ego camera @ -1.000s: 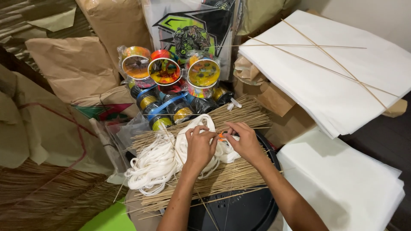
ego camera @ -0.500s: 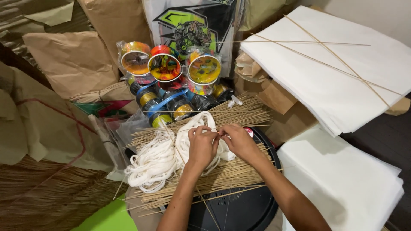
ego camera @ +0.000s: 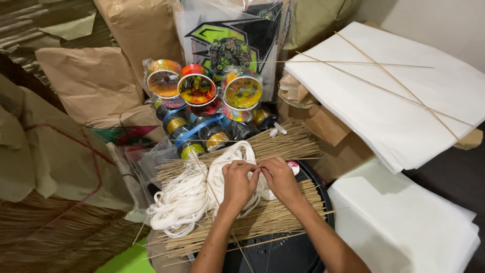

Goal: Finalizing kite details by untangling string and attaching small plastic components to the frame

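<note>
2 hands [ego camera: 258, 182] knuckles-up, fingertips together over white cord [ego camera: 188, 198].

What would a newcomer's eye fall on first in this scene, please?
Probably the colourful spools stacked at the centre back. Just below them, the left hand and right hand meet over a hank of white cord lying on a bundle of thin sticks. White paper sheets fill the right side.

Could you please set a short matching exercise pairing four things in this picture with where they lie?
Things:
1. white cord
2. colourful spools
3. thin sticks
4. white paper stack

Places:
A. upper right, three long sticks lying on it
B. bundled under both hands
C. behind the bundle, at the centre
D. under the left hand, beside the right hand

Pairs: 1-D, 2-C, 3-B, 4-A
</note>
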